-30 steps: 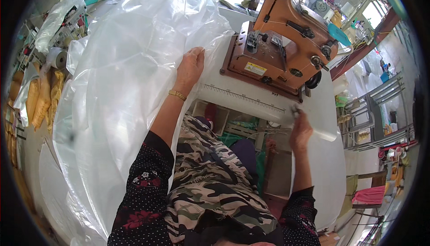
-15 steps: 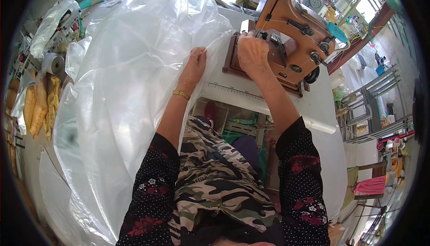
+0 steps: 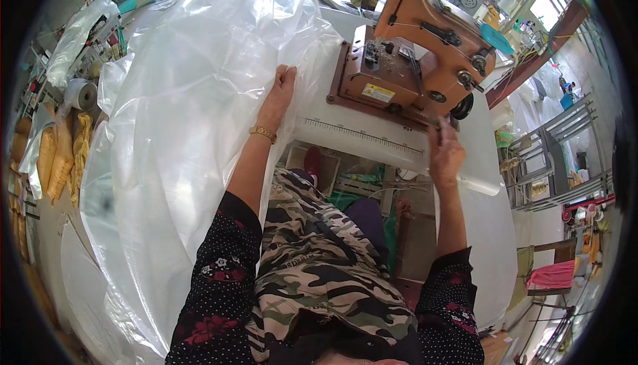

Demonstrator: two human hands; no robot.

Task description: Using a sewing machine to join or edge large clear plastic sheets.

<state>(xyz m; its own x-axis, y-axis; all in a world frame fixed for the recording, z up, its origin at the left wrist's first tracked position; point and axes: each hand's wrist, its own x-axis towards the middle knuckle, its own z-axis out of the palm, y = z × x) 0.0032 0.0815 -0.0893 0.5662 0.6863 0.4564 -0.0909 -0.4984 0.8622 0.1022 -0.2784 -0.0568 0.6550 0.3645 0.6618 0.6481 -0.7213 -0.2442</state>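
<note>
A large clear plastic sheet or bag (image 3: 193, 99) covers the left side of the white table. My left hand (image 3: 276, 99), a gold-coloured watch at its wrist, is closed on the sheet near its right edge. Right of the sheet stands a brown industrial sewing machine (image 3: 422, 39), its needle area uncovered. My right hand (image 3: 446, 155) is off the sheet, over the table's front edge below the machine's handwheel (image 3: 462, 107). Its fingers are curled together and slightly blurred; what they hold, if anything, does not show clearly.
A ruler strip (image 3: 362, 132) runs along the table front (image 3: 319, 111). Yellow-brown rolled bundles (image 3: 61, 159) and a roll (image 3: 81, 94) are at the far left. Metal racks (image 3: 555, 159) and a pink cloth (image 3: 550, 275) stand at the right. A wooden crate shows under the table.
My right hand has left the machine's needle area and moved right and toward me. My left hand has shifted slightly left, still gripping the sheet, whose edge has drawn away from the machine.
</note>
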